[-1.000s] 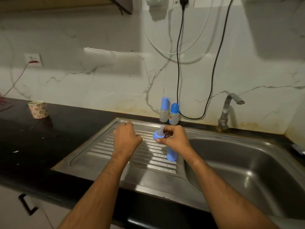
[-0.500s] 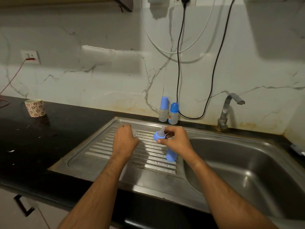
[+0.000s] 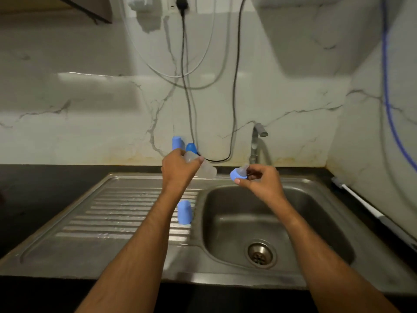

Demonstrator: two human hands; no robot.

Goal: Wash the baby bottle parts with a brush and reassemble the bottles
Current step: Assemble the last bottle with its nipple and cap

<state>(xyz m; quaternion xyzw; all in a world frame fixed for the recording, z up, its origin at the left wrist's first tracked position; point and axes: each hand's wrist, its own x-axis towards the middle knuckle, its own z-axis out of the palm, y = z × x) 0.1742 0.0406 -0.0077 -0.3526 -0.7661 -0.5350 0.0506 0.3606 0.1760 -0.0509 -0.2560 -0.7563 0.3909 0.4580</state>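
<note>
I am seeing a brushed stainless-steel sink (image 3: 300, 224) giving a dull sheen, its ribbed draining board (image 3: 126, 213) glistening wet. The clear bottle (image 3: 204, 169) is looking like cloudy, translucent plastic, and the blue cap (image 3: 184, 211) like smooth matt plastic. The blue collar (image 3: 235, 174) is looking like the same plastic, carrying a soft translucent teat (image 3: 244, 167). The wall (image 3: 90, 123) is showing as glossy veined marble, the countertop (image 3: 40, 195) as dark polished stone, and the tap (image 3: 257, 141) as dull metal.

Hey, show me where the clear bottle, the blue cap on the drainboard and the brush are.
clear bottle (image 3: 208, 171), head view, its body.
blue cap (image 3: 184, 211), head view, its side.
brush (image 3: 361, 201), head view, its white handle.
</note>
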